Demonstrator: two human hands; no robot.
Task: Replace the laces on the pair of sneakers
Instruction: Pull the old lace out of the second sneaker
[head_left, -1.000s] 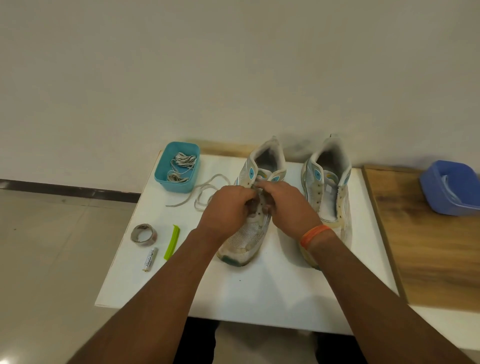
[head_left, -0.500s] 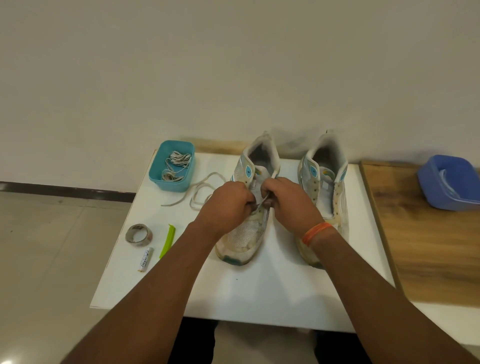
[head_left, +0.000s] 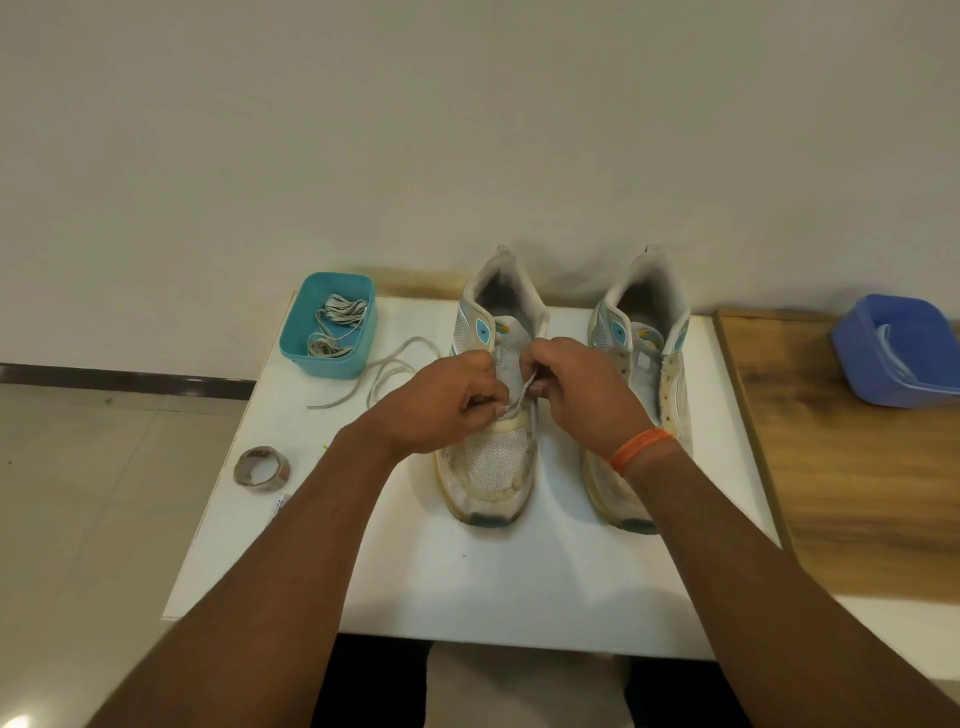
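Frame centre: left hand and right hand each pinch the lace over the left sneaker on the desk. Right sneaker stands just beside. Teal box upper left holds laces.

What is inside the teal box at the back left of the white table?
The teal box holds two loose bundles of greyish laces. Its floor beneath them is covered, so anything lying under the bundles cannot be seen.
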